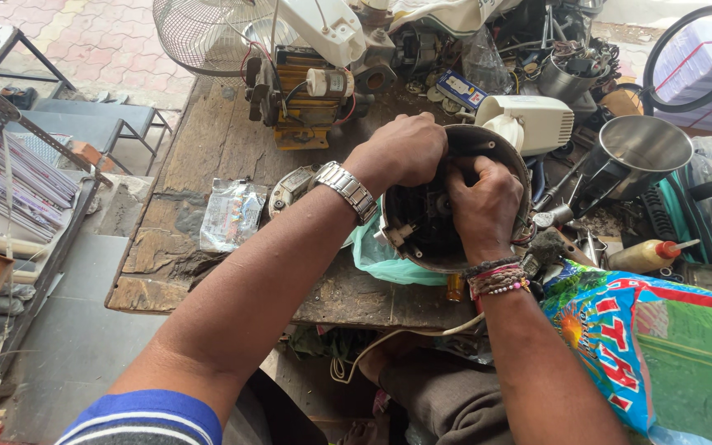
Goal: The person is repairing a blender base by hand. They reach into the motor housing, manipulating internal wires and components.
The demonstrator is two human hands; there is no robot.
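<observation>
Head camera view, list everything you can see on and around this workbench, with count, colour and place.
round appliance base: one, dark, bench centre, open side up
fan guard: one, grey wire, far left of bench
motor: one, yellow and black, behind the base
steel jar: one, silver, right
squeeze bottle: one, yellowish with red cap, right, lying down
plastic packet: one, clear, left on the wooden bench
printed bag: one, green and blue, lower right
left hand: wristwatch, on the base's rim
right hand: bead bracelets, fingers inside the base
</observation>
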